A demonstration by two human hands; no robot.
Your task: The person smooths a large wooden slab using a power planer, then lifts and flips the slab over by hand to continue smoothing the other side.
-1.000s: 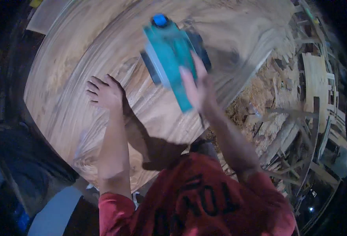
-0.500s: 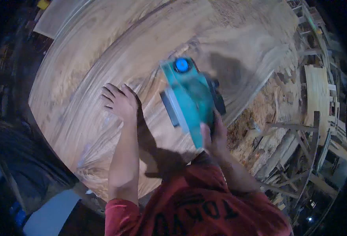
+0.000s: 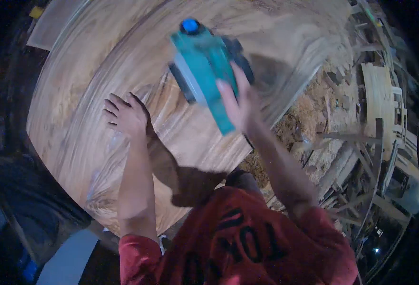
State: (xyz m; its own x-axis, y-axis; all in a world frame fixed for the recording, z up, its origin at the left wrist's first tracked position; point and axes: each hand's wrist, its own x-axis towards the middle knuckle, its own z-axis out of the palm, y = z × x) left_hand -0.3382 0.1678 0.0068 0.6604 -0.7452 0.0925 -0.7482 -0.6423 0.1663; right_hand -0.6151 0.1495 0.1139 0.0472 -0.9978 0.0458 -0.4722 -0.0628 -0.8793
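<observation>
A teal electric planer with a blue front knob lies over a broad, swirly-grained wooden slab. My right hand is closed around its rear handle; the fingers on the far side are partly hidden. Further left, my left hand rests flat on the slab with fingers spread, holding nothing. The planer is slightly blurred, and its underside cannot be seen.
Right of the slab's edge are wood shavings and stacked timber scraps. Dark cloth hangs at the lower left. A pale board lies beyond the slab's upper left.
My right hand has pushed the planer forward and a little left across the slab, the arm now stretched further out. My left hand stays flat on the wood; the view has shifted slightly.
</observation>
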